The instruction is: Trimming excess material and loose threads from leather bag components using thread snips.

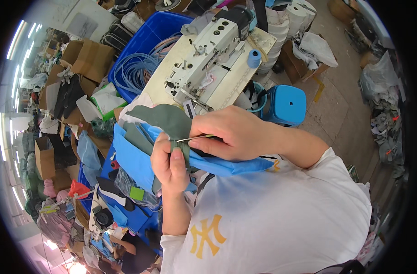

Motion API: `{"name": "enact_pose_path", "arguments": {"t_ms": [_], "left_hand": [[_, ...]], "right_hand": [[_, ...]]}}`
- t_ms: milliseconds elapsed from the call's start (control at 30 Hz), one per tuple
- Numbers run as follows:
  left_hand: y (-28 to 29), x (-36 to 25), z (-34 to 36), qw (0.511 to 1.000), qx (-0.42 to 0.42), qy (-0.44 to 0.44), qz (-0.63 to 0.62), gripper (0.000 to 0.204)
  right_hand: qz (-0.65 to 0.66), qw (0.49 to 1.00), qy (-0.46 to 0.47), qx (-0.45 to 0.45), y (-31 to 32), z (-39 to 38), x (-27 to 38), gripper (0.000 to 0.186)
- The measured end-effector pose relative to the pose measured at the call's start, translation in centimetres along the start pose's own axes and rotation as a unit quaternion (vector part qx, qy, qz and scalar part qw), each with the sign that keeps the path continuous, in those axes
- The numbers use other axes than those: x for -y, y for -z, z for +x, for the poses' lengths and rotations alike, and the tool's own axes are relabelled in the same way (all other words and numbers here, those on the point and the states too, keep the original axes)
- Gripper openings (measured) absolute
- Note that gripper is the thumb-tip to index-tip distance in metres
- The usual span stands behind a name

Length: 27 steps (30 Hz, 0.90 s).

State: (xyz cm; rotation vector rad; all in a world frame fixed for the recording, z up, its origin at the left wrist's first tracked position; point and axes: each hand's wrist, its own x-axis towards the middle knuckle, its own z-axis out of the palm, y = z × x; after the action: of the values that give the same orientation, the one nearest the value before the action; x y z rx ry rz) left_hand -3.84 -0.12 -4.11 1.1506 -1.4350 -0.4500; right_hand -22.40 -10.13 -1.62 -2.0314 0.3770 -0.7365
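My left hand (168, 160) is closed on a piece of dark green fabric (165, 118), its thumb pressed near the fabric's edge. My right hand (233, 133) grips a slim pointed metal tool (189, 139), with a bit of yellow-green showing by the fingers. The tool's tip lies at the green fabric, just above my left thumb. Its exact kind cannot be made out. Bright blue cloth (133, 157) hangs with the green fabric, below and beside both hands, and stretches under my right wrist.
A white sewing machine (204, 50) stands on a cream table (160, 86) beyond my hands, with a blue thread cone (254, 59) on it. A blue bin (137, 34) of coiled strips is at the left. A blue stool (286, 105) stands right. Another person (137, 255) works lower left.
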Motion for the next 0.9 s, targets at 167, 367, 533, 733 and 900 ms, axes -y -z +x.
{"name": "enact_pose_path", "arguments": {"t_ms": [167, 367, 533, 733, 900], "left_hand": [[-0.2, -0.6, 0.1, 0.999, 0.026, 0.027, 0.005, 0.019], [-0.4, -0.5, 0.2, 0.999, 0.022, 0.042, -0.003, 0.019], [-0.2, 0.6, -1.6, 0.997, 0.032, 0.061, -0.026, 0.020], [-0.9, -1.0, -1.0, 0.996, 0.080, 0.032, 0.025, 0.020], [-1.0, -0.2, -1.8, 0.997, 0.074, 0.027, 0.009, 0.009]], "right_hand": [[0.003, 1.000, -0.012, 0.012, 0.1, 0.3, 0.1, 0.016], [0.088, 0.984, 0.028, -0.153, -1.8, -0.3, -1.7, 0.014], [0.268, 0.928, -0.070, -0.248, 2.0, 0.2, -1.6, 0.028], [0.161, 0.983, -0.014, -0.088, 0.0, 0.0, -0.9, 0.054], [0.158, 0.983, 0.000, -0.098, -0.3, 0.0, -0.8, 0.042]]}}
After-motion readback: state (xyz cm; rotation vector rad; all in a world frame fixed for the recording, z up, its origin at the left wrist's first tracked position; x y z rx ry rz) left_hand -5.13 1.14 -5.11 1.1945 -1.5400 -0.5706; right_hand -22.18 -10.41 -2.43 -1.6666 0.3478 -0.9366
